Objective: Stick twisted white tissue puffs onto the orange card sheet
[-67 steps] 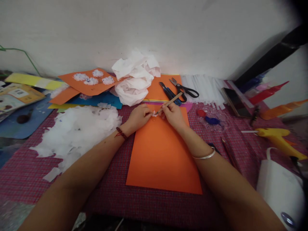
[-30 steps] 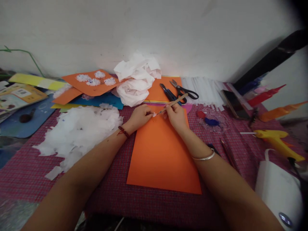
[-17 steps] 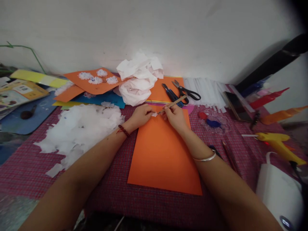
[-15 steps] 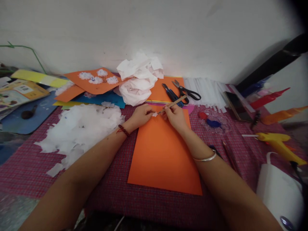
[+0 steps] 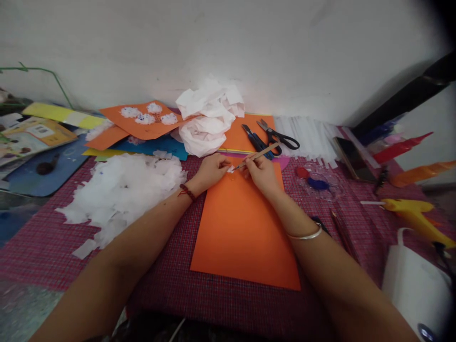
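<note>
Orange paper [image 5: 245, 228] lies on the cloth-covered surface [image 5: 167, 280], its far end under the work. Compared with the earliest frame, the slim wooden tool [image 5: 268, 150] slants flatter, while a small white scrap [image 5: 231, 169] has kept its place on the sheet. Both forearms reach forward and converge. The right hand [image 5: 262, 173] grips the tool between thumb and fingers, tip angled down to the left. The left hand [image 5: 212, 170] curls with fingertips gathered at the scrap; whether they pinch or merely press it, I cannot tell. The scrap sits between the two hands, right by the tool's tip.
</note>
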Demonstrator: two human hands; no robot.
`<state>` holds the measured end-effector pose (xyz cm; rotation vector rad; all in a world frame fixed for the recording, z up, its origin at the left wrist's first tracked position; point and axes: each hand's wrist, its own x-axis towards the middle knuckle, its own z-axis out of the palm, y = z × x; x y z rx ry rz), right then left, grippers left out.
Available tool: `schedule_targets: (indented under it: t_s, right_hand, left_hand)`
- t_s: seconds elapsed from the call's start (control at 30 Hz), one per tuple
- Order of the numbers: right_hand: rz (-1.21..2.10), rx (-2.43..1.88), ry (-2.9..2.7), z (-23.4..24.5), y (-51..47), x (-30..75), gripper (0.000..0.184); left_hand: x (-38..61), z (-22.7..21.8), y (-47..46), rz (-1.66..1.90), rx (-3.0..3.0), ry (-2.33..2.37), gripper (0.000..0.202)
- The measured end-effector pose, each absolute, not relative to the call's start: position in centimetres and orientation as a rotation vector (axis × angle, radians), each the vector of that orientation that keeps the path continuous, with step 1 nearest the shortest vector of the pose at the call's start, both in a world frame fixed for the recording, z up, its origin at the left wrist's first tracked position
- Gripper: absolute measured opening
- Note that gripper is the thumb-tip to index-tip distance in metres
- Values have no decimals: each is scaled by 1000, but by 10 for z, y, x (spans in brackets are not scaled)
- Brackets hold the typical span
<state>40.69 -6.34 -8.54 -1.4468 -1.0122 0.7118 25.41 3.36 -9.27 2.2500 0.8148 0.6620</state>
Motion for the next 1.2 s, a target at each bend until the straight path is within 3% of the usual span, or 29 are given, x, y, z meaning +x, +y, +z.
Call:
schedule_targets:
  t_s: [0.1,0.23,0.37,0.53,0.7,1.03,1.2]
  right_hand:
    - [710,-1468,-1026,-87,-63,407,20]
    - [709,-1461,-1014,-89,-64,408,19]
    - [733,-1418,-980,-91,-63,411,21]
    - [742,-1364,-915,-89,-62,413,19]
    - [748,-1349,-874,-88,-62,412,17]
    - [753,-1370,-879,-84,-65,412,21]
    - [742,-1367,-905,-86,-64,413,24]
  left_hand:
    - [243,-60,33,671,2238,743,20]
    - [213,19,37,778,2303,829,19]
    - [179,64,43,620,2400,968,15]
    - [150,25,51,233,2452,1039,13]
    - [150,-18,59,124,2618,1178,11]
    - [148,23,56,312,2308,1131,13]
    - [157,3,53,211,2585,1047,19]
